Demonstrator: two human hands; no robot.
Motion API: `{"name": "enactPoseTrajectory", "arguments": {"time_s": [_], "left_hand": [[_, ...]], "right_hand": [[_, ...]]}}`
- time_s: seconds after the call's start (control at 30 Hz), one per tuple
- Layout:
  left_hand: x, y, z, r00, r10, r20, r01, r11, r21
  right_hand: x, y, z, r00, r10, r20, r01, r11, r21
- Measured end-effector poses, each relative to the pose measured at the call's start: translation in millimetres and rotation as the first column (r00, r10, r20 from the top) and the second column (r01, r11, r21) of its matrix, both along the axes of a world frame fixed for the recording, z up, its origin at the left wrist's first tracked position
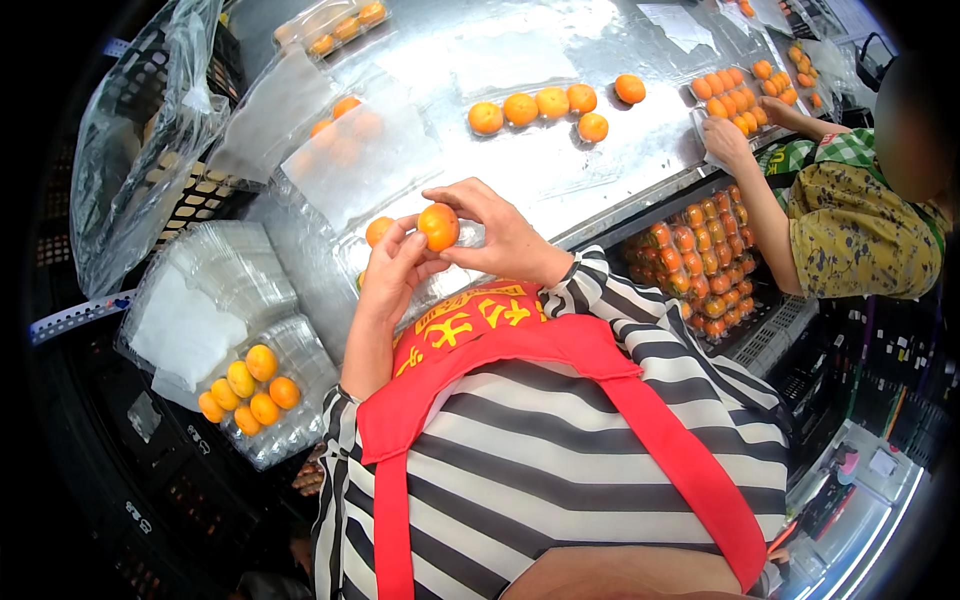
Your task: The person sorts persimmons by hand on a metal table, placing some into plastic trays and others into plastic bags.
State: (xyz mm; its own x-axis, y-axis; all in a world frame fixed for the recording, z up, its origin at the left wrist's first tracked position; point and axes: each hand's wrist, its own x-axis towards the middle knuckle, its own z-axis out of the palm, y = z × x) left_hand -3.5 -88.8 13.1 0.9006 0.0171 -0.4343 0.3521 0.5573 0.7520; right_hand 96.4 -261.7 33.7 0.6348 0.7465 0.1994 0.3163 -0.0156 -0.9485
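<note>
A round orange fruit (438, 227), persimmon-like, is held up in front of my chest. My left hand (396, 264) grips it from the left with thumb and fingertips. Around its right side curl the thumb and forefinger of my right hand (502, 234), which also holds it. Just beyond my left fingers, another orange fruit (379, 231) lies in a clear plastic tray (349, 259), partly hidden by my hands. On the metal table (525, 180) ahead, a row of orange fruits (520, 109) stands, with a single fruit (630, 88) apart to its right.
At left, stacked clear trays (232, 262) stand beside a tray of several yellow-orange fruits (264, 409). A translucent sheet (360, 165) covers more fruit. To the right, a co-worker's hand (726, 141) touches a filled tray (724, 94); below sits a crate (772, 337) of packed fruit.
</note>
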Motion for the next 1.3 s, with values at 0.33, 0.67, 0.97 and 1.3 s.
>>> {"name": "enactPoseTrajectory", "arguments": {"time_s": [0.33, 0.67, 0.97, 1.3], "left_hand": [[-2.1, -4.3, 8.2, 0.999, 0.041, 0.01, -0.042, 0.999, 0.018], [-20.0, 42.4, -12.3, 0.901, 0.413, 0.135, -0.418, 0.738, 0.529], [-24.3, 47.6, -29.5, 0.954, 0.248, 0.168, -0.237, 0.279, 0.931], [-23.4, 42.0, -35.8, 0.982, 0.163, 0.091, -0.131, 0.258, 0.957]], "right_hand": [[0.8, 2.7, -4.0, 0.998, -0.056, -0.023, 0.057, 0.997, 0.048], [21.4, -26.6, -4.7, 0.673, -0.144, -0.725, 0.295, 0.952, 0.084], [28.2, -29.7, -20.9, 0.318, -0.013, -0.948, 0.429, 0.894, 0.131], [99.8, -77.2, -33.1, 0.743, -0.623, -0.242, 0.646, 0.763, 0.017]]}}
